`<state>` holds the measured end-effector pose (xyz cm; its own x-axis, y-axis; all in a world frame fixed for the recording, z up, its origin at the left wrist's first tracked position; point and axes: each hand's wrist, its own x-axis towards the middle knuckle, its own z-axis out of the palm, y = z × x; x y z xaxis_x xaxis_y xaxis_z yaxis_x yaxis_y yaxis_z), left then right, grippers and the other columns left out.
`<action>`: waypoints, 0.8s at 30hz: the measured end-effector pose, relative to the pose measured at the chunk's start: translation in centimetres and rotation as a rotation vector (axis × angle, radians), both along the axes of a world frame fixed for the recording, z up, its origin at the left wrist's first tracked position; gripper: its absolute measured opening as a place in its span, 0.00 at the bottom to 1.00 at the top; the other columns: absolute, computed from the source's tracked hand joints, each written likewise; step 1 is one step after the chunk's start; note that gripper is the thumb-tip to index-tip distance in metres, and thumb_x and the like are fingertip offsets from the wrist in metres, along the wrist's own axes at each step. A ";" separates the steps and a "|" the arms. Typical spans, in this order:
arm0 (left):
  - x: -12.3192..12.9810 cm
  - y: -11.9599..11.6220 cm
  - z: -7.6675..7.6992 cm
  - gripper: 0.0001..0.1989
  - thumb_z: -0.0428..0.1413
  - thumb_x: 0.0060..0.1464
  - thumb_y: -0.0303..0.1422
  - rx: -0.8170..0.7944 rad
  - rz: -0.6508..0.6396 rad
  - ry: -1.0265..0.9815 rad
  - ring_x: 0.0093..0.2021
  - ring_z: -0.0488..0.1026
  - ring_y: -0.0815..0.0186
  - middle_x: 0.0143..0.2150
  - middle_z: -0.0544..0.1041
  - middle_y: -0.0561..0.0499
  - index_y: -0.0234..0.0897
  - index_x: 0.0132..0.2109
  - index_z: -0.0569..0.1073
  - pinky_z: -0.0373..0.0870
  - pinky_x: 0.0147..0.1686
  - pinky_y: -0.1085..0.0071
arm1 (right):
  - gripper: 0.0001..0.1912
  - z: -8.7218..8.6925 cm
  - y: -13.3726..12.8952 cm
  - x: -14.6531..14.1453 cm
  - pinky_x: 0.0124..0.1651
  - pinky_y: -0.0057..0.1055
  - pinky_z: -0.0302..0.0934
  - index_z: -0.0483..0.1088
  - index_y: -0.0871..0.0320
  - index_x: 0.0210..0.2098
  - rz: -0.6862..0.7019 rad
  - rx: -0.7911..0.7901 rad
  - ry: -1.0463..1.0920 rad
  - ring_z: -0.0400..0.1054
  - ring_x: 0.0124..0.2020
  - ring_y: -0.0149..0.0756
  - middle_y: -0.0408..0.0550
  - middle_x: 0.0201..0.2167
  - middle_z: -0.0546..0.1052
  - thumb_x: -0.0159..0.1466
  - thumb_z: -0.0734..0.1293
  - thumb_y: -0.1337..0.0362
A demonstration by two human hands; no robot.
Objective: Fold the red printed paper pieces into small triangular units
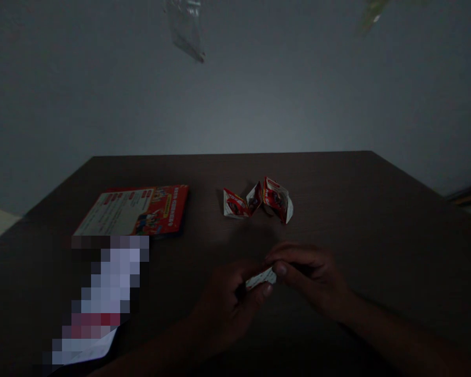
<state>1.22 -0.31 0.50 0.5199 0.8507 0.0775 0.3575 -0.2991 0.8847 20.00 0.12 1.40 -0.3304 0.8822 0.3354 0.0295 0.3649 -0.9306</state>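
Note:
My left hand (235, 301) and my right hand (312, 277) meet over the near middle of the table. Between them is a small piece of folded paper (261, 279), pale with print on its visible face. The left thumb lies along its near edge, and the left fingers are mostly hidden behind it. At its right end, the right thumb and fingers pinch it. Beyond my hands stand folded red-and-white printed papers, one zigzag piece (236, 203) at left and another piece (277, 198) at right, creased and partly upright.
A stack of red-and-white printed booklets or sheets (131, 212) lies at the left of the dark table (329, 183). Nearer me is a bright device with a blurred-out screen (105, 298). A pale wall (282, 94) rises behind, with a clear plastic bag (186, 29) against it.

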 end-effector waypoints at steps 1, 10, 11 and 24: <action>0.0 0.0 0.0 0.11 0.50 0.59 0.37 0.004 -0.024 0.004 0.30 0.67 0.68 0.31 0.72 0.52 0.34 0.38 0.72 0.61 0.30 0.74 | 0.10 0.0 0.0 0.0 0.34 0.23 0.63 0.76 0.55 0.40 0.016 -0.009 -0.002 0.70 0.34 0.29 0.46 0.34 0.76 0.63 0.65 0.71; -0.1 -0.1 0.3 0.13 0.45 0.62 0.36 -0.038 -0.053 -0.004 0.30 0.67 0.69 0.30 0.70 0.53 0.35 0.37 0.71 0.61 0.31 0.75 | 0.08 -0.1 0.0 -0.1 0.33 0.26 0.61 0.75 0.59 0.39 0.071 -0.046 -0.009 0.68 0.32 0.31 0.49 0.33 0.75 0.64 0.64 0.68; -0.1 -0.2 0.3 0.13 0.45 0.62 0.35 -0.031 -0.039 0.000 0.30 0.67 0.69 0.30 0.70 0.53 0.35 0.36 0.70 0.61 0.31 0.75 | 0.08 -0.1 0.0 -0.1 0.32 0.26 0.61 0.75 0.60 0.39 0.056 -0.063 0.000 0.67 0.30 0.30 0.48 0.32 0.74 0.65 0.63 0.66; -0.2 -0.1 1.4 0.12 0.46 0.61 0.34 -0.268 -0.212 -0.104 0.31 0.65 0.68 0.31 0.69 0.52 0.34 0.38 0.72 0.61 0.31 0.76 | 0.23 -0.9 0.0 0.4 0.22 0.24 0.46 0.58 0.59 0.20 0.189 -0.167 -0.183 0.51 0.19 0.24 0.37 0.17 0.56 0.68 0.55 0.53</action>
